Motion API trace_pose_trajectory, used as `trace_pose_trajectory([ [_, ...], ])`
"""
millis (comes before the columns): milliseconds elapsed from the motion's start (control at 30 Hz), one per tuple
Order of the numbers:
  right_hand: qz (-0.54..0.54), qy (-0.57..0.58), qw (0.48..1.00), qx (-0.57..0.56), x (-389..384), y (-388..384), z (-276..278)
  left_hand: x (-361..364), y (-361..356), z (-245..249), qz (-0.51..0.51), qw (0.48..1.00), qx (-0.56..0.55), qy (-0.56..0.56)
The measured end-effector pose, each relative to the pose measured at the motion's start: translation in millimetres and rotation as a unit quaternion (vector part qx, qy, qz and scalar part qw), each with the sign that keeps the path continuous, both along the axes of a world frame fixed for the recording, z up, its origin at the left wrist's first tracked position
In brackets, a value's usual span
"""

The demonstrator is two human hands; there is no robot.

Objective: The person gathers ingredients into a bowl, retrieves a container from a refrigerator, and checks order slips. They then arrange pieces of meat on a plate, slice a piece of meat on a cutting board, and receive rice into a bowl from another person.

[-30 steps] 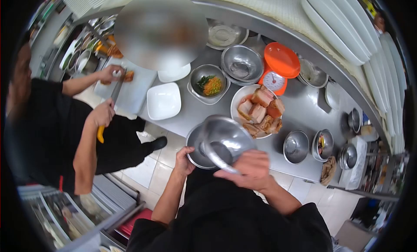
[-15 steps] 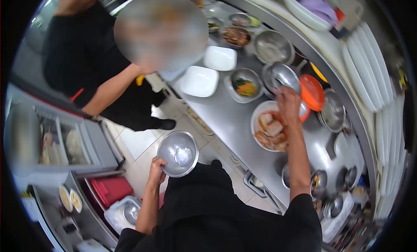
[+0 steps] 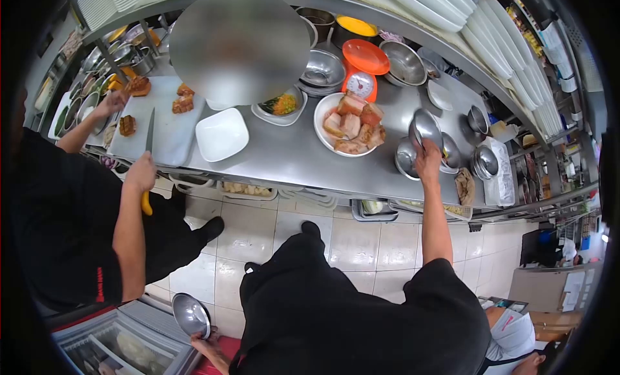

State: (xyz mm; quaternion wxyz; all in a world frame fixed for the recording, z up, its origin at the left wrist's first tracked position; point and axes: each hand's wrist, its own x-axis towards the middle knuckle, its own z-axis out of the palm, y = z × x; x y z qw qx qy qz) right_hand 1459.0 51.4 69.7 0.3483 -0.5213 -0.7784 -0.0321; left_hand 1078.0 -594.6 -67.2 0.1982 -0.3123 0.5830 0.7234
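In my left hand (image 3: 205,343), low at the left, is the rim of an empty steel bowl (image 3: 191,315), held above the floor. My right hand (image 3: 427,160) reaches over the steel counter and grips a small steel bowl (image 3: 426,128), tilted, above other small bowls (image 3: 407,156). To the left of that hand, a white bowl (image 3: 321,131) holds several chunks of meat (image 3: 351,125). Behind it stands a scale (image 3: 360,86) with an orange tray (image 3: 366,56).
A co-worker's hand (image 3: 140,173) holds a knife (image 3: 151,131) by a white cutting board (image 3: 169,126) with meat pieces. A white square dish (image 3: 222,135) lies beside the board. Another person (image 3: 510,333) is at the lower right. Plates (image 3: 445,20) line the shelf above.
The view has swung to the right. My right hand has moved from the stacked bowls near the scale to the right side of the counter, with a steel bowl in it. My left hand still holds its bowl.
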Motion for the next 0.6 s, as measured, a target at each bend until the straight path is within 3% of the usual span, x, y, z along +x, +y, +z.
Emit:
trace_pose_trajectory([
  [100,-0.036,-0.073,0.997,0.009,40,1,-63,-21,13,45,0.01,1.0,0.005,-0.02],
  [167,-0.086,-0.08,0.989,-0.091,35,-10,-83,-48,-30,21,-0.064,0.998,-0.025,0.011],
  [200,-0.09,-0.085,0.989,-0.085,44,-4,-111,-57,-42,17,-0.066,0.996,-0.026,0.058],
  [267,-0.102,-0.093,0.975,-0.177,40,-2,-122,-69,-57,22,-0.08,0.99,-0.067,0.097],
  [300,-0.14,-0.104,0.971,-0.165,29,-8,-114,-66,-46,39,-0.018,0.996,-0.061,0.064],
  [333,-0.108,-0.1,0.979,-0.14,52,15,-142,-71,-42,47,0.014,0.996,-0.071,0.058],
  [367,-0.16,-0.148,0.961,-0.169,32,3,-123,-79,-53,39,0.039,0.997,0.001,0.068],
  [433,-0.131,-0.17,0.956,-0.201,23,1,-105,-77,-54,49,0.033,0.997,-0.038,0.066],
  [467,-0.117,-0.167,0.958,-0.202,10,6,-107,-77,-69,31,0.021,0.996,-0.053,0.071],
  [533,-0.051,-0.175,0.97,-0.159,20,-7,-100,-78,-73,22,-0.027,0.994,-0.097,0.047],
  [567,-0.003,-0.13,0.98,-0.151,45,14,-131,-72,-62,32,-0.06,0.989,-0.132,0.025],
  [600,-0.075,-0.195,0.966,-0.155,28,-7,-111,-68,-55,23,-0.116,0.985,-0.129,0.005],
])
